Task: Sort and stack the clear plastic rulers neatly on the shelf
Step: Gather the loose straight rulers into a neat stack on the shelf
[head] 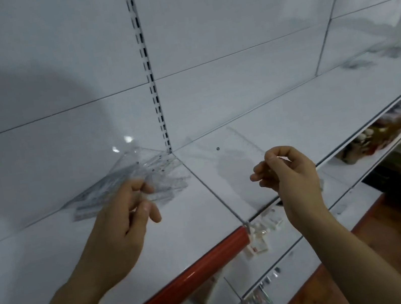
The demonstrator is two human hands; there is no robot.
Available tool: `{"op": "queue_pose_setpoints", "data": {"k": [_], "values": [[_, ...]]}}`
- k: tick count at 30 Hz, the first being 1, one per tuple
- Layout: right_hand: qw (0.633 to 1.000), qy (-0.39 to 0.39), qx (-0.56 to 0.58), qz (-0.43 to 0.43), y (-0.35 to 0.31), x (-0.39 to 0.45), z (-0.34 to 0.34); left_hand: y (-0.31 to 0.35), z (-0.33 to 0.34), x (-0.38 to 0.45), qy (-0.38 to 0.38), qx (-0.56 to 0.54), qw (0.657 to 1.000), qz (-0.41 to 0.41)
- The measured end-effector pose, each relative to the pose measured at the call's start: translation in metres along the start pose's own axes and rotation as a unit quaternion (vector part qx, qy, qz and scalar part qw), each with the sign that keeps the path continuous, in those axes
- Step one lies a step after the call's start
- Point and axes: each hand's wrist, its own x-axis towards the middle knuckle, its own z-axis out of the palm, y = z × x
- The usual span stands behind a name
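White shelf (52,256) boards fill most of the frame, backed by pale panels and a slotted upright (146,62) at centre. Left of centre lies a loose pile of clear rulers (130,182), their edges blurred and hard to count. Over the pile the left hand (123,218) pinches clear plastic in its grip; how many pieces it holds is unclear. Right of centre the right hand (288,174) holds a clear ruler (229,155) by its lower edge, nearly invisible against the shelf. Goods below at lower right are smeared and unreadable.
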Motion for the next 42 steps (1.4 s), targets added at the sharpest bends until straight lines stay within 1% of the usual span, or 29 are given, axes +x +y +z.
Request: {"op": "queue_pose_setpoints", "data": {"k": [4, 7, 11, 15, 19, 24, 29, 34, 39, 42], "values": [[0.999, -0.028, 0.0, 0.021, -0.004, 0.026, -0.059, 0.045, 0.061, 0.036, 0.002, 0.019, 0.999, 0.05], [0.999, -0.026, -0.016, 0.019, -0.011, 0.052, -0.116, 0.081, 0.117, 0.061, -0.002, 0.049, 0.995, 0.092], [0.999, 0.009, -0.031, 0.002, -0.025, 0.085, -0.192, 0.119, 0.185, 0.093, -0.031, 0.049, 0.989, 0.134], [0.997, 0.041, -0.056, -0.034, -0.039, 0.109, -0.258, 0.152, 0.243, 0.126, -0.096, 0.079, 0.974, 0.188], [0.993, 0.077, -0.071, -0.055, -0.049, 0.136, -0.312, 0.181, 0.291, 0.164, -0.159, 0.095, 0.959, 0.215], [0.984, 0.117, -0.11, -0.077, -0.046, 0.176, -0.365, 0.204, 0.351, 0.217, -0.177, 0.089, 0.948, 0.248], [0.961, 0.165, -0.192, -0.114, -0.034, 0.233, -0.416, 0.214, 0.418, 0.282, -0.193, 0.079, 0.939, 0.274], [0.917, 0.205, -0.302, -0.162, -0.043, 0.308, -0.464, 0.225, 0.489, 0.358, -0.207, 0.053, 0.933, 0.291], [0.876, 0.203, -0.384, -0.208, -0.06, 0.386, -0.502, 0.234, 0.545, 0.439, -0.209, 0.035, 0.933, 0.29], [0.87, 0.197, -0.399, -0.213, -0.058, 0.424, -0.517, 0.235, 0.571, 0.476, -0.2, 0.037, 0.939, 0.276]]}}
